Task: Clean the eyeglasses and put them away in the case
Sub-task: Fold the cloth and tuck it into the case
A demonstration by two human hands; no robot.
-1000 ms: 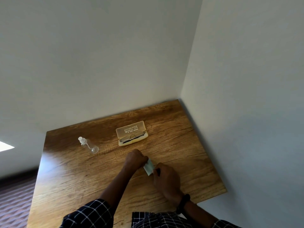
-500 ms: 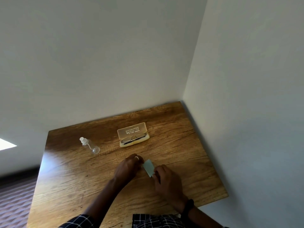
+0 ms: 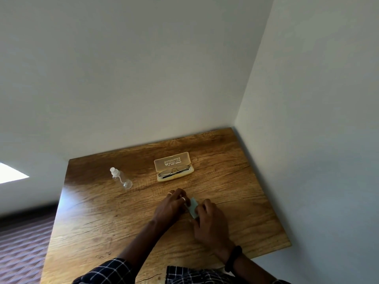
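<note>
The eyeglasses lie folded inside the open cream case, whose clear lid stands up behind them. Nearer to me, a small folded pale green cloth rests on the wooden table. My right hand pinches the cloth's near right side. My left hand touches the cloth's left edge with its fingertips, fingers curled. Both hands sit a short way in front of the case.
A small clear spray bottle lies on its side to the left of the case. Walls close off the table at the back and right. The table's left edge drops to a striped floor.
My left hand let go of the cloth and drew left, then came back to its left edge. The cloth now lies lower, held by the right hand.
</note>
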